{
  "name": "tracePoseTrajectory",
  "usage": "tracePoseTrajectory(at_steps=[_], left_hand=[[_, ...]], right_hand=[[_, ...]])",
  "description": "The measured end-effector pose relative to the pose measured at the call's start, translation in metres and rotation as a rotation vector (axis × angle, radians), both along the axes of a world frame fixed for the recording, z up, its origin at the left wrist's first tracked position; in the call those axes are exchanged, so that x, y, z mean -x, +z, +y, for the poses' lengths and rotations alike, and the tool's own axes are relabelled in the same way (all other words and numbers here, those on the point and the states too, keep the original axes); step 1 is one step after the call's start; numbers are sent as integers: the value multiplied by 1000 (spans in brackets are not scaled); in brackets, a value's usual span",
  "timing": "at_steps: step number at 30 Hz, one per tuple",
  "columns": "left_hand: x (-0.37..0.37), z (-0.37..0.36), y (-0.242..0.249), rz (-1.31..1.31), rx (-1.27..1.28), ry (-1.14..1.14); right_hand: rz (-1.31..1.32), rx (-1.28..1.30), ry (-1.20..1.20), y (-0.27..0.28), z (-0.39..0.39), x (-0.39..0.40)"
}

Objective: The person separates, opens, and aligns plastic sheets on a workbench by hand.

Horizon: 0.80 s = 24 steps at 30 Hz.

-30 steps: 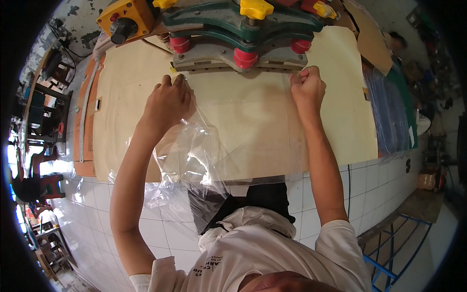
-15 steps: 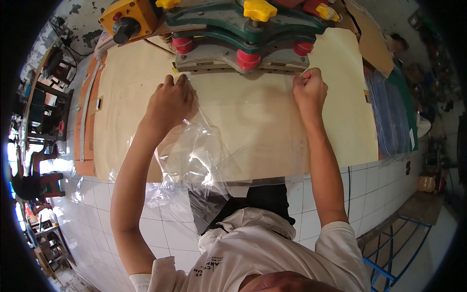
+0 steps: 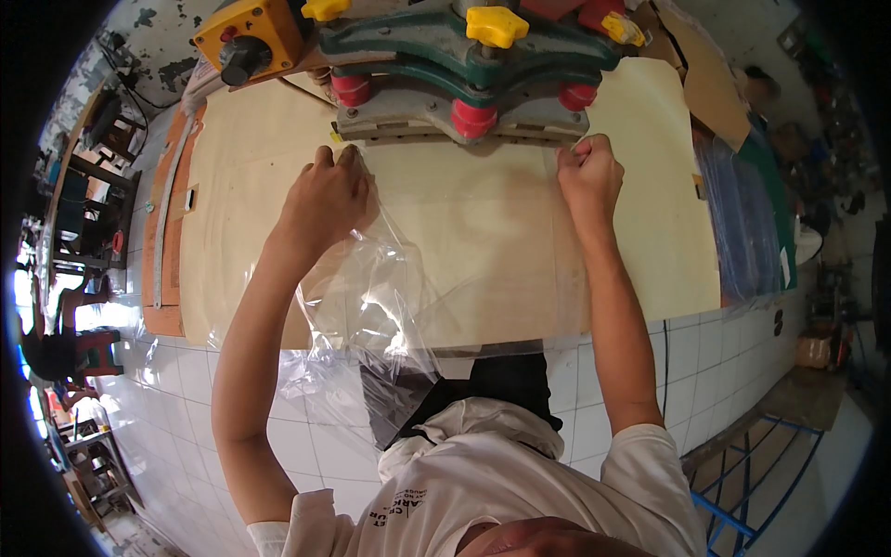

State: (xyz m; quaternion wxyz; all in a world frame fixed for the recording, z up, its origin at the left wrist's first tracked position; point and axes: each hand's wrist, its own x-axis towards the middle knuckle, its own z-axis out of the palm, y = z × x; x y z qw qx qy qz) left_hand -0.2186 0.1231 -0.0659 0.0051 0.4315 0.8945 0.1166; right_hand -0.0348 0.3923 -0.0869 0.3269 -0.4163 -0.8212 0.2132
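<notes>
A clear plastic sheet (image 3: pixel 390 306) lies over the cream-covered table and hangs past its front edge in shiny folds. My left hand (image 3: pixel 327 195) is closed on the sheet near its far left corner. At the far right corner my right hand (image 3: pixel 591 172) pinches it, thumb against curled fingers. Between and just beyond both hands sits the machine's grey metal press head (image 3: pixel 427 119), carried by a green frame (image 3: pixel 408 74) with red round mounts (image 3: pixel 473 118). The sheet's far edge is at the press bar, partly hidden there.
Yellow star knobs (image 3: pixel 497 28) top the machine. A yellow control box (image 3: pixel 246 42) with a black dial stands at the back left. Folded clear plastic (image 3: pixel 742 223) lies at the right end of the table. A metal ruler (image 3: pixel 172 223) runs along the left. A blue metal rack (image 3: pixel 742 483) stands lower right.
Both hands keep their hold on the plastic sheet in almost the same place. The view has shifted very slightly; nothing else has visibly moved.
</notes>
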Motion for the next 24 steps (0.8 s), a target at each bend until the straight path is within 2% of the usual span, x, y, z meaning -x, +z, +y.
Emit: tracePoseTrajectory(at_steps=[7, 9, 13, 17, 19, 20, 24], left_hand=[[11, -2, -10, 88, 32, -153], [12, -2, -11, 190, 45, -222], [0, -1, 3, 48, -5, -70], [15, -5, -24, 200, -22, -117], [2, -2, -4, 67, -35, -50], [14, -3, -24, 167, -35, -133], [2, -3, -5, 59, -50, -68]], right_hand=[[-8, 25, 5, 1, 0, -1], [-12, 27, -5, 2, 0, 0], [-18, 38, -3, -1, 2, 0], [-10, 34, 11, -1, 2, 0], [-4, 48, 1, 0, 1, 0], [-5, 47, 10, 1, 1, 0], [-14, 41, 15, 3, -1, 0]])
